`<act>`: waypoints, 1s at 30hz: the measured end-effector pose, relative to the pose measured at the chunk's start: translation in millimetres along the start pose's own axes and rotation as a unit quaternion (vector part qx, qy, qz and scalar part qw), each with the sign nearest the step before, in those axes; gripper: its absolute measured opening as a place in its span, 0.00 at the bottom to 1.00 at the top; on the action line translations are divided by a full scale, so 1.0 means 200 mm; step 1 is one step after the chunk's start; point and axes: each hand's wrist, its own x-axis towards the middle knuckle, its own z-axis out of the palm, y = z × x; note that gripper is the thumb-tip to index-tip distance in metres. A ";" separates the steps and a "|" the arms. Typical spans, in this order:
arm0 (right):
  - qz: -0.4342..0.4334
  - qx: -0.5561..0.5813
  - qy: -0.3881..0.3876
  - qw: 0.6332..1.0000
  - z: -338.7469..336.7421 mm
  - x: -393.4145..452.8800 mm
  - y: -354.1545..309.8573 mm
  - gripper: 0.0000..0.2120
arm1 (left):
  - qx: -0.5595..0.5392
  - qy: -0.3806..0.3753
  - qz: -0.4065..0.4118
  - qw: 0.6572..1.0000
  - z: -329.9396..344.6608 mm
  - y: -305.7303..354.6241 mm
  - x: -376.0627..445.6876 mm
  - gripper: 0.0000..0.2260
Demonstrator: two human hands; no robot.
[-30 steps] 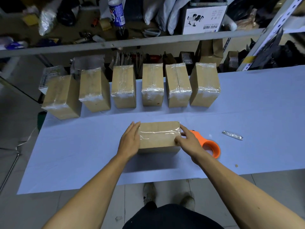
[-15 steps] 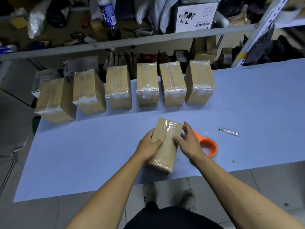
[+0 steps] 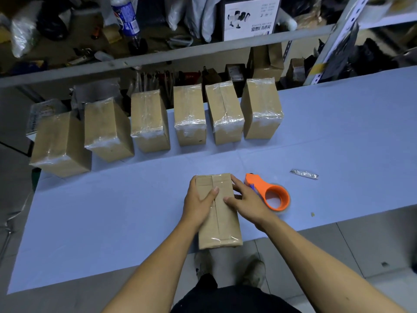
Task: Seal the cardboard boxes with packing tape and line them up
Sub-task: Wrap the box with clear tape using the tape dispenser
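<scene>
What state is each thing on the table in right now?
Box in hands: lying lengthwise, taped, held.
Left hand: gripping the box.
Right hand: gripping the box.
Six boxes in the row: taped, lined up.
Orange tape dispenser: lying untouched.
</scene>
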 end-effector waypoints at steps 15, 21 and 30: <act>0.086 -0.418 0.162 0.890 -0.18 -0.04 0.27 0.43 | -0.039 0.056 0.003 0.998 0.02 -0.02 0.00 0.19; 0.025 -0.311 0.259 0.914 -0.24 -0.03 0.15 0.29 | -0.052 0.008 -0.002 0.999 0.00 -0.03 0.02 0.23; -0.075 -0.278 0.263 0.921 -0.30 -0.06 -0.22 0.27 | -0.036 -0.057 -0.074 0.995 -0.08 0.15 0.06 0.12</act>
